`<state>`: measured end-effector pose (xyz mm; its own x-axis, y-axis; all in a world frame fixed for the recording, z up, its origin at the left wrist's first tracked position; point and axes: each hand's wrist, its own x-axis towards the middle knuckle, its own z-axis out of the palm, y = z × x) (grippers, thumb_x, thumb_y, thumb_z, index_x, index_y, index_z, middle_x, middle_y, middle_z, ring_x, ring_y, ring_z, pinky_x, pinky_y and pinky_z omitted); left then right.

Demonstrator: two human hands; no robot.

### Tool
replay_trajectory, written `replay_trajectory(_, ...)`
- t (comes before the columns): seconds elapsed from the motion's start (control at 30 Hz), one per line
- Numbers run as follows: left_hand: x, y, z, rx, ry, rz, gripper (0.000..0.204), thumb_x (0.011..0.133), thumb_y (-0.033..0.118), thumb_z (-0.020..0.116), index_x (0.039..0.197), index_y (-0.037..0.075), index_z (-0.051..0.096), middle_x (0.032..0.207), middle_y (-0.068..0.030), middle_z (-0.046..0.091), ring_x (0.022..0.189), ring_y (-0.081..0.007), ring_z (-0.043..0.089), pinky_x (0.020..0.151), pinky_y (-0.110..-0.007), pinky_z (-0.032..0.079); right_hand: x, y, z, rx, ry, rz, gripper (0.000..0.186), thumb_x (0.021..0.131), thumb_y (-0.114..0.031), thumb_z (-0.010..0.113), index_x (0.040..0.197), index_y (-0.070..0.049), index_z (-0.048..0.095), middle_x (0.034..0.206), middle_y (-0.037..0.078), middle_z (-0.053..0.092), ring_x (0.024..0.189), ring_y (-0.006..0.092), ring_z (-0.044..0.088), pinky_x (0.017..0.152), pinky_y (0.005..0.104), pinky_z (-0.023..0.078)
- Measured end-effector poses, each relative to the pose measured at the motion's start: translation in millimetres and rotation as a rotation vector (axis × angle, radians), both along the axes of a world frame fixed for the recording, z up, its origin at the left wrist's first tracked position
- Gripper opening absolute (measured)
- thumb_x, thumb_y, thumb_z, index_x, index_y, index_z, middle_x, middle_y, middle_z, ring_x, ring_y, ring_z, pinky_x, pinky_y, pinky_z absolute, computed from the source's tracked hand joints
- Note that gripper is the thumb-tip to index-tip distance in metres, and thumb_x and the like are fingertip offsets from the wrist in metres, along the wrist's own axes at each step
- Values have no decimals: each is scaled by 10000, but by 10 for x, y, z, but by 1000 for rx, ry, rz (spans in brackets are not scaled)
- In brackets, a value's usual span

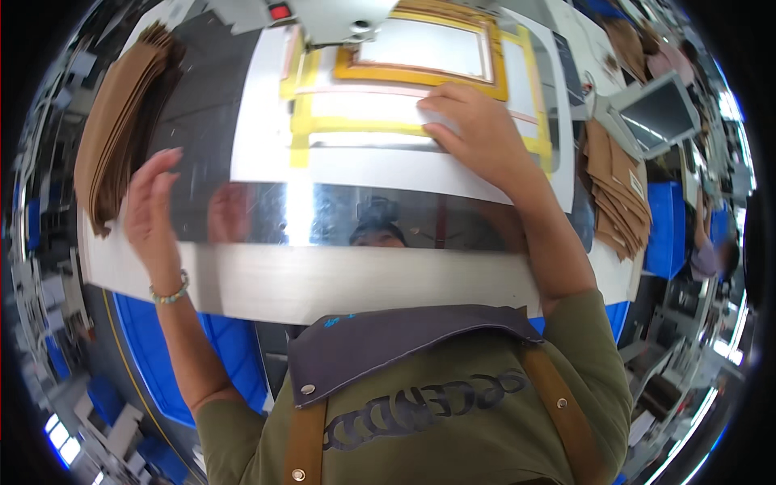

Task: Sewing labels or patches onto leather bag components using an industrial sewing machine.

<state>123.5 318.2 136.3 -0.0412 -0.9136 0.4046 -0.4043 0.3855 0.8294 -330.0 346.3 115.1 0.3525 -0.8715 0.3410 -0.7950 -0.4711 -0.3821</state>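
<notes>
My left hand [153, 206] is raised over the left of the table, its fingers loosely spread and a little blurred. It holds nothing; the nearest thing is a folded stack of brown cloth-like pieces [121, 121]. Over a white sheet [364, 166] with yellow tape strips [356, 124], my right hand [477, 133] reaches in from the right. Its thumb and forefinger point left with a gap between them, and the other fingers are partly hidden. Just beyond that hand lies a yellow rectangular frame [420, 77], with a white surface inside it.
A white machine head [339, 24] with a red button overhangs the back. Shiny dark plate [323, 218] lies under the sheet, before the pale table edge [364, 279]. At right are more brown pieces [618, 190], a tilted screen [659, 117] and a blue bin [664, 230].
</notes>
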Motion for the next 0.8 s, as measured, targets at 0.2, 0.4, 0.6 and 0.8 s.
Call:
replay_trajectory(0.2, -1641, -546, -109, -219, -494, -643, 446, 886, 128, 839, 1299, 12, 714, 1207, -150, 718, 1108, -341, 655, 991, -405, 526, 13, 61, 14, -13, 220, 8, 233, 908, -106, 719, 1126, -37, 759, 1210, 128, 767, 1123, 318, 717, 955, 419, 583)
replay_trajectory(0.4, -1906, -647, -428, -112, -490, -638, 361, 829, 173, 853, 1079, -5, 664, 1055, -174, 633, 1031, -383, 604, 909, -463, 490, 45, -38, -238, -22, 197, 131, 124, 852, -126, 658, 928, -68, 736, 1027, 104, 754, 980, 292, 745, 860, 418, 600)
replay_trajectory(0.6, -1898, -681, -538, 85, -393, -544, 211, 848, 12, 803, 927, 1, 608, 837, -81, 480, 762, -228, 470, 688, -370, 405, 91, -294, -344, -266, 94, 115, 84, 830, -149, 733, 816, -69, 714, 864, 78, 719, 910, 312, 709, 791, 430, 563)
replay_trajectory(0.8, -1867, -684, -654, 22, -375, -557, 151, 934, 2, 757, 902, -21, 612, 863, -63, 525, 751, -194, 483, 702, -323, 425, 365, -340, -515, -354, -230, 40, 211, 845, -311, 811, 844, -105, 765, 868, 54, 735, 943, 305, 699, 874, 474, 544)
